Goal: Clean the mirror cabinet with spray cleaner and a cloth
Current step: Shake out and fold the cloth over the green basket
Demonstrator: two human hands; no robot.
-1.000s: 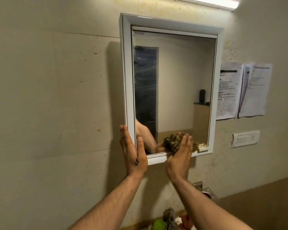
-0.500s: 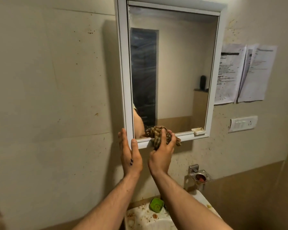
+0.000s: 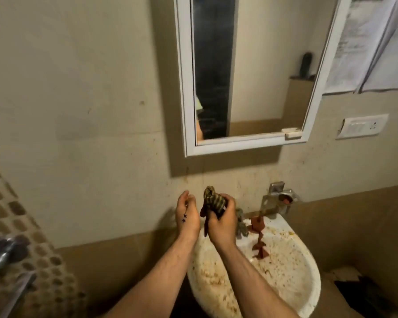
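The white-framed mirror cabinet [image 3: 189, 88] hangs on the wall above, its door closed. Well below it, over the basin's rear edge, my right hand [image 3: 223, 223] grips a bunched brown-and-yellow patterned cloth [image 3: 213, 201]. My left hand [image 3: 186, 214] hangs just left of the cloth with loosely curled fingers and holds nothing. No spray bottle is in view.
A stained white wash basin [image 3: 308, 278] sits below my hands, with a tap [image 3: 280, 198] at its back. A white switch plate [image 3: 361, 126] and taped papers [image 3: 365, 47] are on the wall to the right. A tiled surface [image 3: 21, 249] is at left.
Both hands came down from the cabinet's lower edge to above the basin. My left hand left the frame, and the view tilted downward.
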